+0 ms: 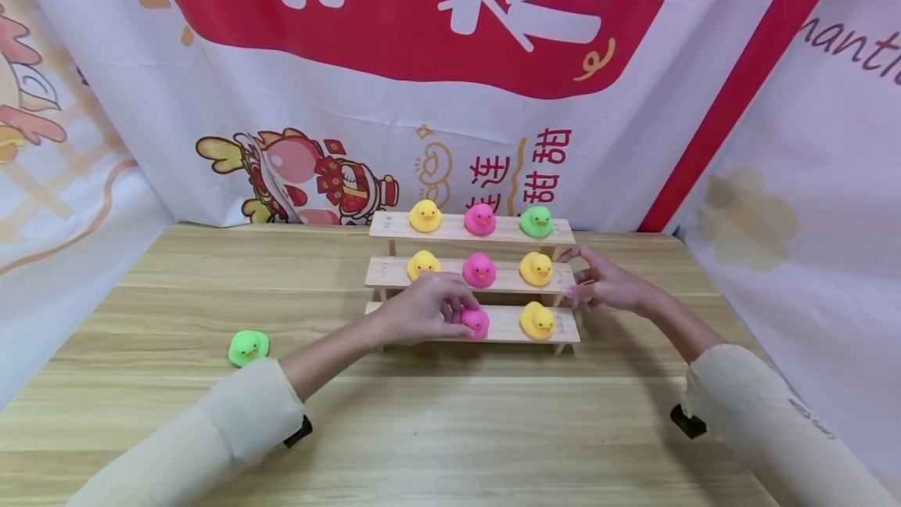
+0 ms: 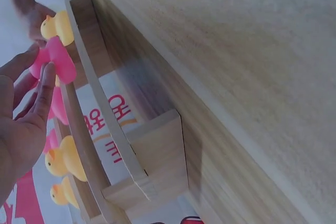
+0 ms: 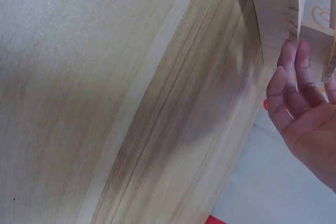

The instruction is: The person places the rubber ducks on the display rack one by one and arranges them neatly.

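Note:
On the lowest board of a three-tier wooden stand, a pink rubber duck is pinched between the thumb and fingers of my left hand. The left wrist view shows that pink duck at the fingertips. My right hand is at the stand's right end, fingers loosely bent, holding nothing; in the right wrist view its fingertips are by the board ends, contact unclear. A yellow duck sits right of the pinched one. The left part of the lowest board is partly hidden behind my left hand.
The middle board bears yellow, pink and yellow ducks. On the top are yellow, pink and green ones. A green duck lies on the table at left. Printed cloth hangs behind.

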Motion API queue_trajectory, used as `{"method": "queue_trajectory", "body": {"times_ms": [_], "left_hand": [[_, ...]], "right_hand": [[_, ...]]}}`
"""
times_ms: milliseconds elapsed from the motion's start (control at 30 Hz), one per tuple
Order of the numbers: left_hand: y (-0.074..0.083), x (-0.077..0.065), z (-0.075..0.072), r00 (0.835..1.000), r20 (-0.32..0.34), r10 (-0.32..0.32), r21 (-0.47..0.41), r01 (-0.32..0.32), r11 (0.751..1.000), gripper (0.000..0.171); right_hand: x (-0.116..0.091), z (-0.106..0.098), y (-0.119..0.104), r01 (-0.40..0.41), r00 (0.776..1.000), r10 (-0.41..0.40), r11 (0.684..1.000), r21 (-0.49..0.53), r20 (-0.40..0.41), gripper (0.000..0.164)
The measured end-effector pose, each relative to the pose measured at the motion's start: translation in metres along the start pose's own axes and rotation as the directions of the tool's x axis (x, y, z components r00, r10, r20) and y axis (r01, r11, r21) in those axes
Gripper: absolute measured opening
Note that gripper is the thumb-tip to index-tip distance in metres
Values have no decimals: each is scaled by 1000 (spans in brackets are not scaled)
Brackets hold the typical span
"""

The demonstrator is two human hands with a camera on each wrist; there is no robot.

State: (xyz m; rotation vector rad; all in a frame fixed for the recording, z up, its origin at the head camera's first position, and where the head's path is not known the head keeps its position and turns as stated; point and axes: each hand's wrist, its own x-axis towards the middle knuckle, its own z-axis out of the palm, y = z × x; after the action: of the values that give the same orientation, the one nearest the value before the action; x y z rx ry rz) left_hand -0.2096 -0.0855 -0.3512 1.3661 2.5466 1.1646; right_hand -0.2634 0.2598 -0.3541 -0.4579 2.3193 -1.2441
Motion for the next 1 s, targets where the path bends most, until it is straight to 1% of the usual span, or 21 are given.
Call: {"method": "queue_trajectory", "body": {"times_ms": [167, 333, 533, 767, 1000], "left_hand": [[-1, 5, 6, 1000, -20, -13, 22, 14, 1000, 18], [-2, 8, 11, 999, -21, -35, 30, 35, 999, 21], [-1, 11, 14, 998, -29, -54, 29, 54, 998, 24], [-2, 12, 16, 998, -36, -47, 28, 48, 998, 23], [0, 12, 15, 998, -35, -45, 31, 46, 998, 22]], "right_hand": [[0, 0, 1, 7, 1000, -7, 1000, 4, -3, 57], [0, 0, 2, 9, 1000, -9, 1000, 3, -5, 57], [0, -1, 2, 4, 1000, -5, 1000, -3, -10, 57], [0, -1, 2, 10, 1000, -10, 1000, -5, -9, 58], [0, -1, 1, 4, 1000, -4, 1000, -7, -7, 57]]}}
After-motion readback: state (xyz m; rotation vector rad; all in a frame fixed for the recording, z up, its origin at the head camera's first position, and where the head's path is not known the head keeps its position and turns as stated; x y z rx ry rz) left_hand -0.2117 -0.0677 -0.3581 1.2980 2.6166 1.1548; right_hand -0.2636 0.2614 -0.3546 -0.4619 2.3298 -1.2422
